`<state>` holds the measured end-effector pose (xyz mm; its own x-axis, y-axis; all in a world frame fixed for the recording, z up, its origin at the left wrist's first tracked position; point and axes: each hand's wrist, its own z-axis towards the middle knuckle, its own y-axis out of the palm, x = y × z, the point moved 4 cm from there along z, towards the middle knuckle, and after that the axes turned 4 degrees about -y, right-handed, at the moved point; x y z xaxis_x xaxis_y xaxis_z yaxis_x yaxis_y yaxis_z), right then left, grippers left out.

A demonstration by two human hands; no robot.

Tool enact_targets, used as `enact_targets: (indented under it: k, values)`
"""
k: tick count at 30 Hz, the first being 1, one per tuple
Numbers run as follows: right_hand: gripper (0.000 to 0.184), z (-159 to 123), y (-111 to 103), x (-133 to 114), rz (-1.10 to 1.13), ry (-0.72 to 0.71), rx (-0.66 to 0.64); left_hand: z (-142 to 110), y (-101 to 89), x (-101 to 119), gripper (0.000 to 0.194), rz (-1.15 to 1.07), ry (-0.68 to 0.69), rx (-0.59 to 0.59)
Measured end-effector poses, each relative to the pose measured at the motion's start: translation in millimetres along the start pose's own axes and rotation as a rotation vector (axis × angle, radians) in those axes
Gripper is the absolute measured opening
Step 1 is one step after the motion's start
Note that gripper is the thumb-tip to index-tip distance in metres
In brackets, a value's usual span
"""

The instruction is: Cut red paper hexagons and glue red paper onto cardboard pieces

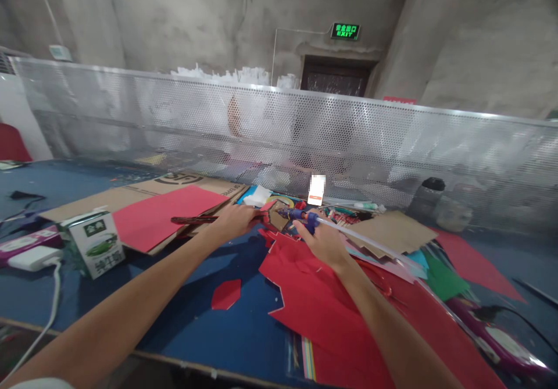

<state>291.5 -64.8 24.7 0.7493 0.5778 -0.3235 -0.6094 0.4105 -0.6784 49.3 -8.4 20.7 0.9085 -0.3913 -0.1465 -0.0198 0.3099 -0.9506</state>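
Note:
My left hand (238,221) is closed on a small brown cardboard piece with red sides (277,217). A dark brown stick-like thing (192,220) runs out to the left of that hand; whether the fingers grip it too I cannot tell. In my right hand (325,242) is a blue glue gun (310,219), its front end at the cardboard piece. From the gun's rear a long clear glue stick (370,239) slants down to the right. Below the hands lie a large cut red sheet (305,284) and a small red cut-out (226,294).
A milk carton (93,241) and a purple power strip (26,246) stand left. Red card (170,214) lies on flat cardboard (100,196). A phone (316,190) leans behind the hands. Brown card (392,232) is at right. A perforated metal screen (270,127) spans the back.

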Motion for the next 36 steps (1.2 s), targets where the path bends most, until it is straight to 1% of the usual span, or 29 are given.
enact_targets:
  k: [3, 5, 9, 12, 17, 24, 27, 31, 36]
  values:
    - [0.031, -0.7, 1.2, -3.1, 0.024, -0.021, -0.021, 1.1, 2.3, -2.1, 0.039, -0.002, -0.005, 0.002]
    - [0.032, -1.0, -0.4, -4.6, 0.053, -0.036, -0.008, 2.0, 3.8, -3.3, 0.038, -0.012, -0.004, 0.001]
    - [0.031, -0.6, -8.7, -0.7, 0.184, -0.008, 0.071, 3.4, 5.1, -4.3, 0.037, -0.032, -0.007, -0.007]
    - [0.029, 0.3, -12.7, 5.9, 0.222, 0.019, 0.114, 4.3, 5.7, -4.6, 0.037, -0.035, -0.008, -0.011]
    - [0.032, 2.2, -12.1, 10.9, 0.124, 0.019, 0.125, 4.9, 6.1, -4.5, 0.038, -0.034, -0.003, -0.013]
    - [0.035, 3.1, -12.3, 9.2, 0.016, 0.022, 0.176, 4.4, 4.5, -3.4, 0.038, -0.019, 0.014, 0.004]
    - [0.036, 2.8, -10.7, 6.6, -0.014, 0.021, 0.154, 4.6, 5.3, -3.1, 0.038, -0.027, 0.021, 0.010]
    - [0.037, 2.7, -8.2, 3.9, -0.040, 0.055, 0.100, 4.3, 6.5, -3.2, 0.038, -0.011, 0.012, 0.011]
    - [0.036, 2.4, -5.8, 4.5, -0.058, 0.080, 0.087, 2.6, 3.4, -1.1, 0.037, 0.015, 0.022, 0.020]
